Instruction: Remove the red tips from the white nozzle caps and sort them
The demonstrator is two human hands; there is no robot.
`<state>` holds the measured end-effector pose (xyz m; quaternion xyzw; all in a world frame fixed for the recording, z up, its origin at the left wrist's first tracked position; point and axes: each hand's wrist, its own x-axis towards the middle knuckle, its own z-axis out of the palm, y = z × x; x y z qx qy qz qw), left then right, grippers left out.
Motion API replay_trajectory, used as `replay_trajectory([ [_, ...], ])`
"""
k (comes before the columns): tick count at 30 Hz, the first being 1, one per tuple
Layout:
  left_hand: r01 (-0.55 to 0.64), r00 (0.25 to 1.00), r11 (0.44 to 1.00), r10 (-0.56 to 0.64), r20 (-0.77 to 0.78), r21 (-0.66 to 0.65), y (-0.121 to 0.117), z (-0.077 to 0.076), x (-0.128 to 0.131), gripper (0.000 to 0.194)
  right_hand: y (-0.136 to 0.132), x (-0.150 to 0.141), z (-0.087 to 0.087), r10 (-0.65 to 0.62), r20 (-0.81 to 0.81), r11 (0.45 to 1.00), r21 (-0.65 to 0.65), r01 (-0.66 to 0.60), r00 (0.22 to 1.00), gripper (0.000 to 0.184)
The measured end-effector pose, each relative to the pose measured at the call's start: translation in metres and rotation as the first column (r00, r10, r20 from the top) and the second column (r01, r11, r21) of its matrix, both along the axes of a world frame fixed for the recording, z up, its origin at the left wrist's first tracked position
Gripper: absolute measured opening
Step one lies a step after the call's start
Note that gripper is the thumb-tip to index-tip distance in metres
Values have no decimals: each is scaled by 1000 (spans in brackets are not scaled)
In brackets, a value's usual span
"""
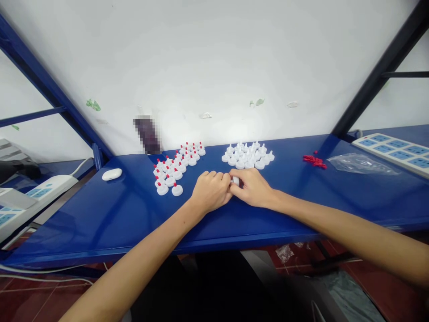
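My left hand [212, 190] and my right hand [251, 188] meet over the front half of the blue table. Between their fingertips is a white nozzle cap [236, 180], mostly covered. The thumb and fingers of my right hand pinch it. My left hand is closed at its other side, and its fingertips are hidden. Left of my hands stand several white nozzle caps with red tips [177, 190]. Beyond my hands is a cluster of white nozzle caps without red tips [248, 156].
Small red tips [314, 161] lie in a pile at right, beside a clear plastic bag [362, 163]. A white oval case [111, 174] rests at left on the blue table [134, 223]. Power strips [395, 150] flank the table. Behind it rises a white wall.
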<state>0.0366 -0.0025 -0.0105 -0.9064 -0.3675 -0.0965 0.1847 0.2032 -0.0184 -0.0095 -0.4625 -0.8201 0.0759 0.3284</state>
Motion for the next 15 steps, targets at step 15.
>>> replay_trajectory([
  [15, 67, 996, 998, -66, 58, -3, 0, 2, -9, 22, 10, 17, -1, 295, -50, 949, 127, -287, 954, 4],
])
